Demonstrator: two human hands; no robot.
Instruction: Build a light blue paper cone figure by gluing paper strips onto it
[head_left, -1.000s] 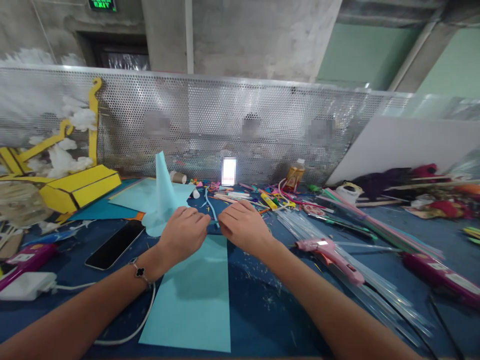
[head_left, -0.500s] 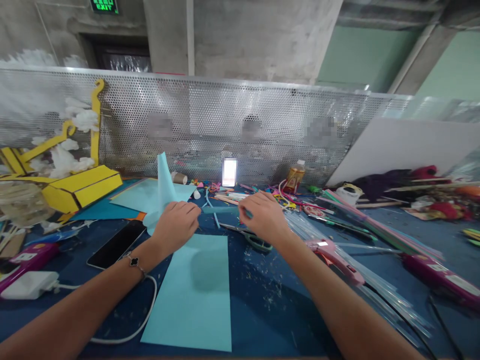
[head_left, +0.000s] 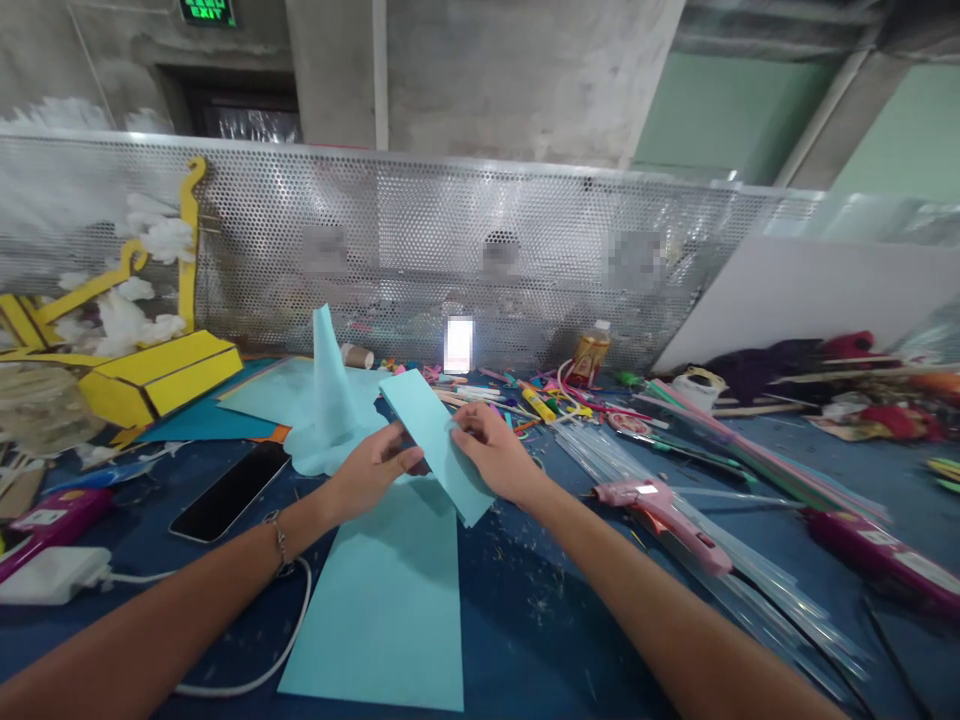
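Head view: I'm watching both hands working at the middle of the blue table mat (head_left: 540, 620), and the step in hand looks like handling a cut strip of light blue paper (head_left: 431, 440). The strip is lifted clear of the mat and tilting across the space between the hands, its upper end pointing away from me and its lower end hanging just past the right hand (head_left: 491, 455). That hand is pressing its fingers (head_left: 466, 425) against the strip's side, and it seems to be clamping it there. The left hand (head_left: 371, 480) is reaching in from the other side with its fingers meeting the strip's near edge, though I cannot tell whether they are pinching or only supporting it.

Below the hands, a larger light blue sheet (head_left: 375, 610) is lying flat on the mat. Just beyond the left hand, a light blue paper cone (head_left: 330, 400) is standing upright on its flared base, close to the strip but not touching it. A pink glue gun (head_left: 652, 510) is lying to the right among clear glue sticks (head_left: 600, 450), and a phone (head_left: 229, 490) is sitting to the left. In my judgement, the next move calls for a firm hold on the strip, because it's only supported along its edges.
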